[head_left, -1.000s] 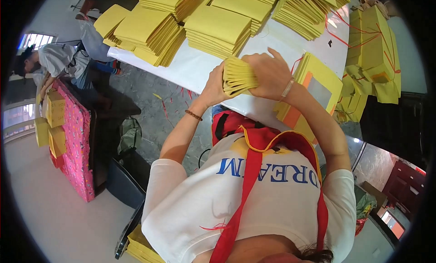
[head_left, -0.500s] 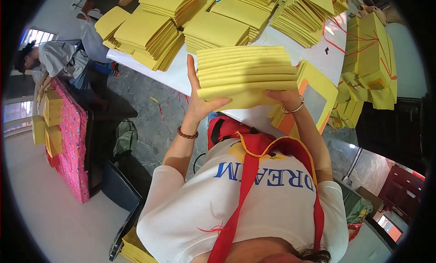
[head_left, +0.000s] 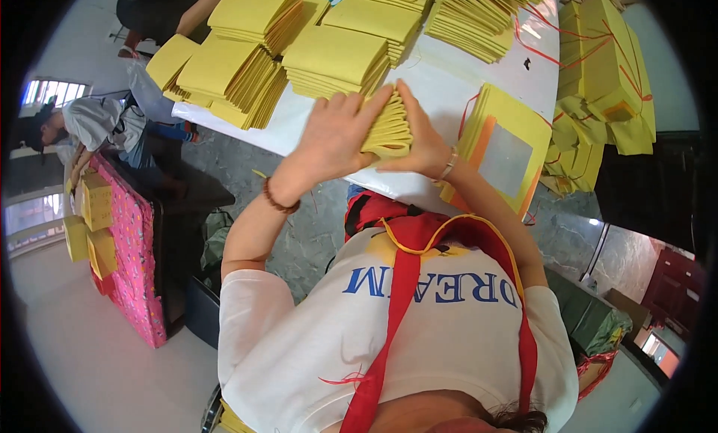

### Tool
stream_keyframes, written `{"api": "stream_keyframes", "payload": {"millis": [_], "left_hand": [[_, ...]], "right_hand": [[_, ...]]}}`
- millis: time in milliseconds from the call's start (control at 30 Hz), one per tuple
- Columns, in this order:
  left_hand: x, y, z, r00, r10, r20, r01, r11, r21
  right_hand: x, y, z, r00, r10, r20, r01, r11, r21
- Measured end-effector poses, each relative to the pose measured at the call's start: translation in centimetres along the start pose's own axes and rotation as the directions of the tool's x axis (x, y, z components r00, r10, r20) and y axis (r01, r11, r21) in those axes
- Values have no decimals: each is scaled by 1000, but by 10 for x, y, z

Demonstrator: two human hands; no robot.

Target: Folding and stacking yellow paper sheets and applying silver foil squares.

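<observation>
Between my two hands, just above or on the near edge of the white table (head_left: 449,78), is a bundle of folded yellow paper sheets (head_left: 389,126), its layered edges showing. My left hand (head_left: 329,137) grips its left side, fingers pointing away and thumb against the sheets. On the other side my right hand (head_left: 420,137) presses against the bundle, fingertips near its far end. The undersides of both palms are hidden. Beyond my hands lie several stacks of similar folded yellow sheets (head_left: 336,55). Right of my right hand rests a flat yellow pile with orange strips (head_left: 523,134).
At the far right stand yellow bundles (head_left: 613,59) tied with red string. To the left, a person (head_left: 105,111) bends by a table with a pink patterned cover (head_left: 134,261) and yellow boxes (head_left: 97,201). A black chair (head_left: 202,309) stands left of me. Another person's arm (head_left: 202,10) shows far left.
The bundle was held wide and lengthwise across both hands; now it is turned, its narrow side toward me. My hands have come closer together around it.
</observation>
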State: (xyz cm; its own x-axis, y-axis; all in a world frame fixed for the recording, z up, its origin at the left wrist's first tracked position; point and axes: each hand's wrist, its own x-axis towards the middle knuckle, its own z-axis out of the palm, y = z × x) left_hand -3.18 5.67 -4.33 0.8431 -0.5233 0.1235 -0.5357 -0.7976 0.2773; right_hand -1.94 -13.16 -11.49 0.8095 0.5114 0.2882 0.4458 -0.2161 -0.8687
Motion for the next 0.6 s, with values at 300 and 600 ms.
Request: {"api": "stream_keyframes", "payload": {"millis": [300,600], "left_hand": [[-16,-44,7,994,80,-76,-101,936,-338],[-69,-41,105,965,-239,111,185,312,-932]], "right_hand": [[2,15,1,996,71,-53,-72,997,-17],[-7,27,6,992,115,49,-124,956,268]]}}
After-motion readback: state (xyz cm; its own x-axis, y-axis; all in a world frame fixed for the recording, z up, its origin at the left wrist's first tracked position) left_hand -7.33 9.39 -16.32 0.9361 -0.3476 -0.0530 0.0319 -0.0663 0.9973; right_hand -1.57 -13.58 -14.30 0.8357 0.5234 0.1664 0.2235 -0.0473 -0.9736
